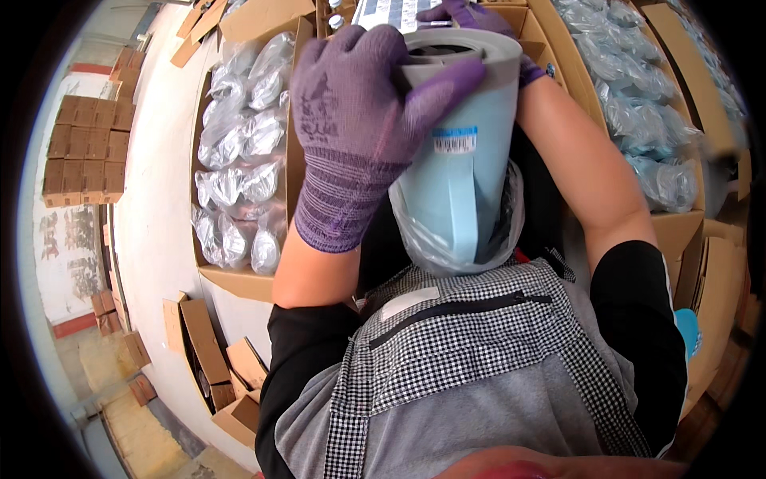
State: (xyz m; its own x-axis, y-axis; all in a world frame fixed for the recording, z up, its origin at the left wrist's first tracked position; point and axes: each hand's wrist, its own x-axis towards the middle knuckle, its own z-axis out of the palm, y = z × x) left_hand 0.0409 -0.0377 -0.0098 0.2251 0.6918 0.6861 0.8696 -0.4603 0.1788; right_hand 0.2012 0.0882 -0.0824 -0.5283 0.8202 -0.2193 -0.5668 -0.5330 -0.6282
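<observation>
A light blue plastic pitcher (pixel 435 188) with a grey rim and lid stands in front of my body. Its handle points toward me, and a small barcode sticker sits above it. Clear plastic bag film (pixel 405 231) lies bunched around its lower part. My left hand (pixel 359 100), in a purple glove, is closed on the pitcher's grey top, with the thumb across the rim. Behind the top is my gloved right hand (pixel 472 17), its bent fingers at the right edge of a sheet of labels (pixel 387 14). The pitcher hides part of that hand; what its fingertips pinch is unclear.
An open carton (pixel 239 281) of plastic-wrapped items stands at the left, another carton (pixel 692 191) of them at the right. Flattened and open cardboard boxes (pixel 203 339) lie on the floor at the lower left. Stacked brown boxes (pixel 89 148) stand farther left.
</observation>
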